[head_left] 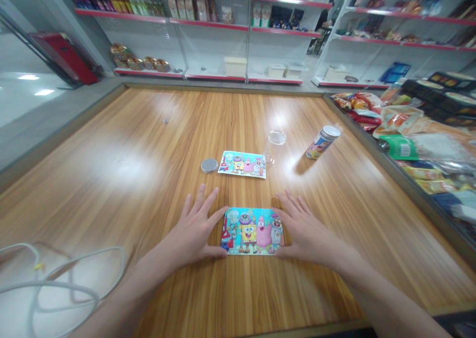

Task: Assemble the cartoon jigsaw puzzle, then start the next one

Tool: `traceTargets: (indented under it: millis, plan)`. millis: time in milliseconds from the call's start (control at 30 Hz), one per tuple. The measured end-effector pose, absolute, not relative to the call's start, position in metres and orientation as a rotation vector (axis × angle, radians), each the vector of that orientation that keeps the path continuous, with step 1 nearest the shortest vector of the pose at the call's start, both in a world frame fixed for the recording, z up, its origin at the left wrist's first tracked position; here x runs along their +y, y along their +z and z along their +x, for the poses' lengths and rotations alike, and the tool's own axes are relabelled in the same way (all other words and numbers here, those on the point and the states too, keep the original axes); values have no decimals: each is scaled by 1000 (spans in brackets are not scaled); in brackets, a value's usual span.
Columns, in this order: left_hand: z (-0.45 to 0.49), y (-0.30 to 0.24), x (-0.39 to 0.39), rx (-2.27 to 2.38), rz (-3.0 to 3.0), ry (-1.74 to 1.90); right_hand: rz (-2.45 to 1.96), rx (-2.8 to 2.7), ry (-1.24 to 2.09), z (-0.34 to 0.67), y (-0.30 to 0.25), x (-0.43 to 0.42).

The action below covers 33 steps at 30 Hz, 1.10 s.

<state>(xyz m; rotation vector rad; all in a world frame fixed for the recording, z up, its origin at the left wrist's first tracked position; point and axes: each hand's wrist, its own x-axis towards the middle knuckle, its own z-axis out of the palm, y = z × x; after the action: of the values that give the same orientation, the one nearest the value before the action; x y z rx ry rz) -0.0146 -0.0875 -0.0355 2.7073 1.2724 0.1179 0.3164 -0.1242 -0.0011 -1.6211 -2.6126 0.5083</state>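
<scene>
A completed-looking cartoon picture with SpongeBob characters lies flat on the wooden table in front of me. My left hand rests at its left side, fingers spread, thumb and forefinger touching the edge. On the opposite side my right hand lies with spread fingers, its thumb and forefinger at the right edge. Just beyond is a white-bordered card printed with the same scene. Left of that card sits a round silver lid. To its right stands a clear plastic cup or canister.
A printed cylinder tin with a silver lid stands farther right. White cable loops over the near left of the table. Packaged snacks crowd the right side beyond the rim. Stocked shelves line the back.
</scene>
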Motion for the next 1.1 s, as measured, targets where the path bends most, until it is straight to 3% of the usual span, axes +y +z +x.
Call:
traceTargets:
  millis: [1100]
  plan:
    - [-13, -32, -88, 1281, 2735, 76, -1613, -2615, 455, 319, -5, -126]
